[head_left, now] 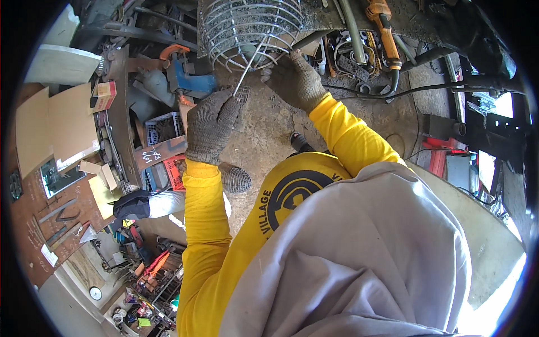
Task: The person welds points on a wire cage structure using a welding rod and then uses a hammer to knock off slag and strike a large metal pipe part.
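A round wire cage (224, 40) of bent metal rods lies on its side on the dark workbench (331, 16), its lower end hanging over the bench's near edge. My left hand (212, 126), in a grey knitted glove, is closed round one end of a thin metal rod (249, 65). The rod slants up and to the right, and its far end reaches across the cage's wires. My right hand (297, 81), gloved alike, is at the lower right of the cage with thumb and forefinger curled about its end wires. The exact contact of those fingertips is partly hidden.
An orange angle grinder (383, 28) lies at the bench's right, its black cable (415, 91) trailing across. A blue metal tool (193, 76) stands left of the cage. Crates, among them a red one (174, 171), and cardboard (53, 126) fill the left side.
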Available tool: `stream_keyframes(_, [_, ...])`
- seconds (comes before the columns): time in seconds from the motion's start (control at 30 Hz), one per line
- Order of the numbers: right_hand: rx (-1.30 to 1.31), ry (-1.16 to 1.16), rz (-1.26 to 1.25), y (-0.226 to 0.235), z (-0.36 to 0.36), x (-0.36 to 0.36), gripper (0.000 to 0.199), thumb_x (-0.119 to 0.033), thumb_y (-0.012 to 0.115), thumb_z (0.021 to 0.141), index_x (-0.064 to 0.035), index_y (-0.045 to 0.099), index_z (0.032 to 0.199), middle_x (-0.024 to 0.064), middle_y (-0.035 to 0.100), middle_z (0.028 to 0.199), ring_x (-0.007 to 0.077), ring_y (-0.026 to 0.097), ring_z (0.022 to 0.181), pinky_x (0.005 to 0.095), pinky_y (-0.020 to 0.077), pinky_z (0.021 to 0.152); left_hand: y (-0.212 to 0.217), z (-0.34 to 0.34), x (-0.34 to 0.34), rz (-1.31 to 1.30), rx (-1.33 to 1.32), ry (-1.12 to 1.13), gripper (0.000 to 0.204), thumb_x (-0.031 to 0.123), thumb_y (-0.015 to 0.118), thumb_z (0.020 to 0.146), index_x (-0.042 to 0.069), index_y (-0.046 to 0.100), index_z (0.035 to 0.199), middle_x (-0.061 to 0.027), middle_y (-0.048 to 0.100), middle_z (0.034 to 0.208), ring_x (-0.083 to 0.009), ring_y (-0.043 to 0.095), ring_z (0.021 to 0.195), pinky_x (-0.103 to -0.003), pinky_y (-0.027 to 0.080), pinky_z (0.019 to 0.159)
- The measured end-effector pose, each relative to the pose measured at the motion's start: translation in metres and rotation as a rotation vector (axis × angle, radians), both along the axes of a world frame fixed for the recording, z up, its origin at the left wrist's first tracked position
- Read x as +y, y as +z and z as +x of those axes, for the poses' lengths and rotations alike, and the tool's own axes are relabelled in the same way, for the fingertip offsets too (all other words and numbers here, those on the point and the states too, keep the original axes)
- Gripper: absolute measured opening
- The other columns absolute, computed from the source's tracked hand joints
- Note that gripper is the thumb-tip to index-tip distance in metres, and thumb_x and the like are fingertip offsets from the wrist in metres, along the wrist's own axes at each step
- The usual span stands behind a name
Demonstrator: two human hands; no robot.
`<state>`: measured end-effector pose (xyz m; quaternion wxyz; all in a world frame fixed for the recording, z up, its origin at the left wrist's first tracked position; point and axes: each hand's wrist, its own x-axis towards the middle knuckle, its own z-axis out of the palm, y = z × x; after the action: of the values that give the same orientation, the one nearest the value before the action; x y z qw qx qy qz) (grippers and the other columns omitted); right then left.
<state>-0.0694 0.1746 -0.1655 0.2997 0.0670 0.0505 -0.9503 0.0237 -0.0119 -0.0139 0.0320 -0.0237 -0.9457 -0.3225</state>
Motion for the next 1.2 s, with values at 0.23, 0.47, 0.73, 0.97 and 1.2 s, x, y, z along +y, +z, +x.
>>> stream_keyframes(0.23, [-0.028,-0.021,0.057,0.002,0.0,-0.002,0.063,-0.055,0.048,0.104,-0.0029,0.051,0.141,0.016,0.058,0.136,0.0355,0.056,0.119,0.0527,0.0427,0.105,-0.009,-0.001,-0.009,-0.063,0.039,-0.069,0.026,0.023,0.072,0.095,0.002,0.073,0.11,-0.0131,0.076,0.097,-0.0253,0.073,0.082,-0.034,0.056,0.073])
stream_keyframes(0.47, [-0.067,-0.03,0.025,-0.007,-0.003,-0.004,0.063,-0.056,0.045,0.106,-0.0013,0.054,0.135,0.0165,0.061,0.125,0.035,0.061,0.11,0.0523,0.0482,0.1,-0.011,-0.002,-0.011,-0.017,0.023,-0.068,0.027,0.023,0.069,0.097,0.002,0.071,0.111,-0.0147,0.075,0.102,-0.0275,0.073,0.087,-0.036,0.056,0.077])
stream_keyframes(0.73, [-0.084,-0.1,0.09,0.012,-0.001,-0.009,0.055,-0.046,0.041,0.109,0.0003,0.053,0.135,0.019,0.061,0.13,0.0351,0.06,0.111,0.0499,0.0479,0.104,-0.012,-0.001,-0.011,0.019,-0.011,-0.06,0.026,0.024,0.069,0.097,0.003,0.071,0.111,-0.0145,0.075,0.1,-0.028,0.073,0.086,-0.036,0.056,0.076])
stream_keyframes(0.97, [-0.055,-0.089,0.005,-0.011,-0.004,-0.007,0.051,-0.043,0.041,0.11,-0.0013,0.054,0.136,0.0187,0.062,0.13,0.0347,0.062,0.109,0.0484,0.0488,0.104,-0.012,-0.003,-0.012,-0.077,0.071,-0.094,0.027,0.025,0.071,0.095,0.003,0.073,0.111,-0.0143,0.076,0.1,-0.0277,0.074,0.083,-0.035,0.056,0.075])
stream_keyframes(1.2, [-0.041,-0.11,0.053,0.001,-0.002,-0.007,0.049,-0.042,0.036,0.112,-0.0032,0.052,0.138,0.019,0.063,0.133,0.0356,0.062,0.114,0.0507,0.047,0.105,-0.01,-0.004,-0.009,-0.065,0.049,-0.075,0.028,0.026,0.071,0.096,0.003,0.074,0.111,-0.0143,0.076,0.101,-0.0268,0.074,0.085,-0.035,0.056,0.076])
